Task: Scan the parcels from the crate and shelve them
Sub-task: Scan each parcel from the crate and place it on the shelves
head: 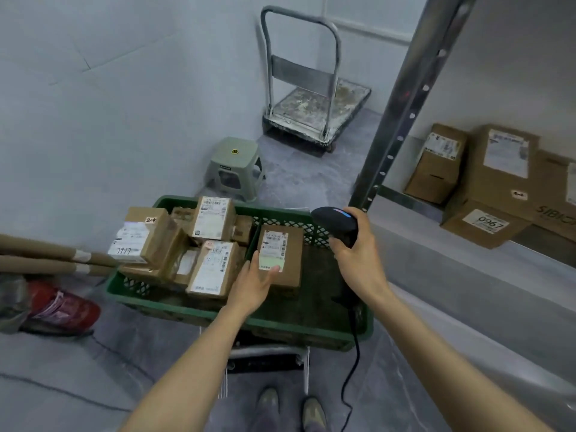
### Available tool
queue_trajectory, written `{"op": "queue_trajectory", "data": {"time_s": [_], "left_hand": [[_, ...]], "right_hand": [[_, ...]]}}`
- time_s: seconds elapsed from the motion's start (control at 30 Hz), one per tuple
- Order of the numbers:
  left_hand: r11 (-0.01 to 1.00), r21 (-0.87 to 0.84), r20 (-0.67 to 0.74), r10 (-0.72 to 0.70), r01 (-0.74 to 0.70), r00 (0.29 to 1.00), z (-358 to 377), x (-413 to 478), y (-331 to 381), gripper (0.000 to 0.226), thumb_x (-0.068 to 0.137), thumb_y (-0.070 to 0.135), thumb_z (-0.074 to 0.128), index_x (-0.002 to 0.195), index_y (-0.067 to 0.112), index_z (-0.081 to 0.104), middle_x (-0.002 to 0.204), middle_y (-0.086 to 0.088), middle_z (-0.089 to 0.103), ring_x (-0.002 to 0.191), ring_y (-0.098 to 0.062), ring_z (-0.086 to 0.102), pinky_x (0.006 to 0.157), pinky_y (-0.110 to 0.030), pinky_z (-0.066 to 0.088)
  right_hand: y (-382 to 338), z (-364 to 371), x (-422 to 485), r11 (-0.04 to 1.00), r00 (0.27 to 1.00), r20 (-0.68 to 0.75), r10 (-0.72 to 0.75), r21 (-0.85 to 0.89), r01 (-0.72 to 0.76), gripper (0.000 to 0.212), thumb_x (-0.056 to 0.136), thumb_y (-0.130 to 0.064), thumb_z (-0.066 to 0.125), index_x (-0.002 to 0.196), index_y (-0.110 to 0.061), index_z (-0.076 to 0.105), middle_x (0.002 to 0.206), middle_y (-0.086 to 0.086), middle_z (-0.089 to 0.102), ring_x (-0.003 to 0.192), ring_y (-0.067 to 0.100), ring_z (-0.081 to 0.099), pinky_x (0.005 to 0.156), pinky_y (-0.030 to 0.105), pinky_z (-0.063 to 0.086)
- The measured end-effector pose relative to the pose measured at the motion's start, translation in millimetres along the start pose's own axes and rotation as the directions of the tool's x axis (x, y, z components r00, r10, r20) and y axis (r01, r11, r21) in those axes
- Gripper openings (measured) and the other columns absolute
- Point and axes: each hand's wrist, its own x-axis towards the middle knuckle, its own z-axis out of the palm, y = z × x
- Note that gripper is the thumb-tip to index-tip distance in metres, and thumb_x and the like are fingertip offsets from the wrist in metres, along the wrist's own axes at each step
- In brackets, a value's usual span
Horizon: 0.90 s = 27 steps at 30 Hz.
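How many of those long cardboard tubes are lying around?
2. Both lie at the left edge of the view, the upper tube resting against the lower tube, ends pointing toward the green crate. More may lie out of frame.

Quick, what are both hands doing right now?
Left hand: open, straight fingers resting on the parcel.
Right hand: closed, gripping the scanner.
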Motion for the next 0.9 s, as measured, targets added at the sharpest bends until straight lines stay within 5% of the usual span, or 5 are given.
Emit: {"op": "queue_trajectory", "data": {"time_s": [0.17,0.33,0.43,0.63,0.9], "left_hand": [[0.999,-0.040,0.085,0.031,-0.028,0.996,0.4,36.8,-17.3,0.072,0.094,0.058,0.039,0.153,0.025,0.013,0.155,-0.007,0.027,0.139,-0.026,0.032,0.112,-0.042,0.030],[0.995,-0.096,0.155,0.010,0.005,0.988,9.0,65.8,-33.7,0.062,0.097,0.049,0.041,0.152,0.029,0.018,0.152,-0.006,0.032,0.137,-0.025,0.035,0.113,-0.044,0.030],[0.986,-0.163,0.204,-0.010,0.044,0.979,19.7,76.5,-40.1,0.060,0.098,0.046,0.041,0.151,0.032,0.017,0.148,-0.004,0.039,0.135,-0.025,0.039,0.112,-0.046,0.032],[0.971,-0.197,0.214,-0.095,0.138,0.972,43.0,92.6,-52.2,0.057,0.100,0.042,0.041,0.151,0.034,0.017,0.150,-0.006,0.036,0.136,-0.026,0.037,0.113,-0.048,0.030],[0.964,-0.234,0.177,-0.089,0.130,0.980,60.1,118.3,-66.6,0.069,0.097,0.040,0.047,0.152,0.034,0.006,0.151,-0.007,0.034,0.136,-0.029,0.036,0.111,-0.049,0.032]], "right_hand": [[15.2,31.4,11.5,0.998,0.997,-0.057,0.060,-0.030,-0.061,0.055,0.088,-0.003,0.060,0.134,-0.027,0.040,0.099,-0.029,0.048,0.087,-0.023,0.050,0.064,0.000,0.042],[27.0,55.1,24.3,0.994,0.993,-0.077,0.093,-0.049,-0.097,0.056,0.088,-0.006,0.060,0.134,-0.031,0.040,0.113,-0.010,0.056,0.099,0.012,0.059,0.075,0.013,0.046],[37.3,63.7,33.2,0.993,0.991,-0.072,0.109,-0.046,-0.112,0.056,0.088,-0.007,0.060,0.133,-0.033,0.039,0.114,-0.009,0.057,0.096,0.017,0.061,0.074,0.019,0.049],[59.5,72.9,44.6,0.989,0.989,-0.052,0.136,-0.049,-0.139,0.059,0.089,-0.007,0.061,0.136,-0.032,0.037,0.115,-0.017,0.050,0.101,0.000,0.053,0.084,0.012,0.047],[91.4,71.5,58.1,0.986,0.986,-0.047,0.159,-0.040,-0.161,0.059,0.088,-0.006,0.062,0.134,-0.034,0.038,0.106,-0.027,0.046,0.090,-0.033,0.040,0.071,-0.008,0.036]]}}
